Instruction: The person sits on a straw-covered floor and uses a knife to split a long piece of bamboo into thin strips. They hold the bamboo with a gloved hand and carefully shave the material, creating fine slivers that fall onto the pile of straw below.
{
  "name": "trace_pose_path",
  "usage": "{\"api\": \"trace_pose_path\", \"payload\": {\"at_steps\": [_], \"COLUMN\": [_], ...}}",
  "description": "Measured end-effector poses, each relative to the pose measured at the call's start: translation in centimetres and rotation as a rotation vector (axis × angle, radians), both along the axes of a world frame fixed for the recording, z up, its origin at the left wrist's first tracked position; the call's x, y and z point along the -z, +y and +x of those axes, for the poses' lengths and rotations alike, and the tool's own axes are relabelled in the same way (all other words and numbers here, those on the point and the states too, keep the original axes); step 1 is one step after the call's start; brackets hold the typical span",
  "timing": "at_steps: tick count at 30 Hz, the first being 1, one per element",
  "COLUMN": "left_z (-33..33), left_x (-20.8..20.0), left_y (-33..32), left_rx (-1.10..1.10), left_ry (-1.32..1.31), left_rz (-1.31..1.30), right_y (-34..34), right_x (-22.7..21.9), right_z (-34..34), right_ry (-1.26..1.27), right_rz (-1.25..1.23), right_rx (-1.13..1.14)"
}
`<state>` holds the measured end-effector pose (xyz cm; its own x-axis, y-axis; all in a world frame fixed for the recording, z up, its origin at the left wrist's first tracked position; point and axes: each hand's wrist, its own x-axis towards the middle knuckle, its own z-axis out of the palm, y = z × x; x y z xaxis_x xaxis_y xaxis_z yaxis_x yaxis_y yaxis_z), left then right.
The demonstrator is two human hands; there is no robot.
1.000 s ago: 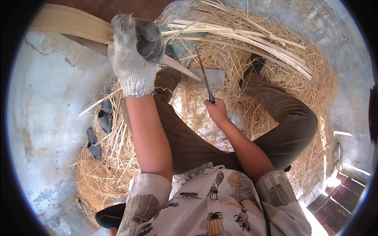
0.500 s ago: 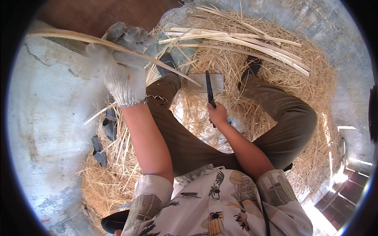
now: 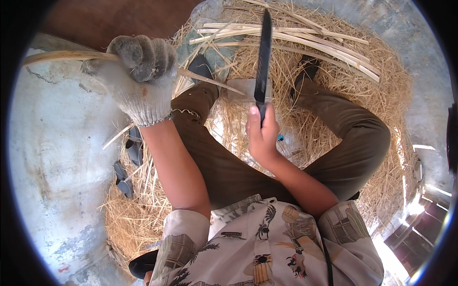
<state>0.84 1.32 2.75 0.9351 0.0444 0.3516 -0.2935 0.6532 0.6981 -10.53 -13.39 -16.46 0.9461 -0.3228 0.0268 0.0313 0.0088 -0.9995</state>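
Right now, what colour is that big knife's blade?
The knife blade looks black; it shows best in the head view.

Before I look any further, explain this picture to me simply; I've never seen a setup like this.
There is no machine here, just a person. The camera is worn on their head and looks down, so you see their own arms and legs; its wide fisheye lens bends straight edges near the rim. The left hand, in a knitted glove, grips a long pale strip that sticks out on both sides. The bare right hand holds a dark knife, its blade pointing away from the body. Around the legs lies straw, with more pale strips on top and a flat block between the feet.
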Motion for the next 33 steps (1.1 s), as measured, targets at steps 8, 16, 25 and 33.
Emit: {"api": "trace_pose_path", "payload": {"at_steps": [8,16,25,33], "left_z": [-0.1,-0.4,-0.5,-0.6], "left_x": [-0.1,0.1,0.4,0.1], "left_y": [0.4,-0.9,-0.7,-1.9], "left_rx": [0.080,0.072,0.035,-0.233], "left_ry": [-0.060,-0.070,-0.088,0.135], "left_rz": [0.075,0.087,0.137,-0.014], "right_y": [-0.8,0.3,-1.5,-1.4], "right_x": [2.8,2.7,-2.4,2.0], "right_z": [1.1,-0.9,0.6,1.0], "right_ry": [0.377,0.284,-0.040,0.354], "right_rz": [0.263,0.415,0.168,0.021], "right_rx": [-0.187,-0.256,-0.093,-0.339]}}
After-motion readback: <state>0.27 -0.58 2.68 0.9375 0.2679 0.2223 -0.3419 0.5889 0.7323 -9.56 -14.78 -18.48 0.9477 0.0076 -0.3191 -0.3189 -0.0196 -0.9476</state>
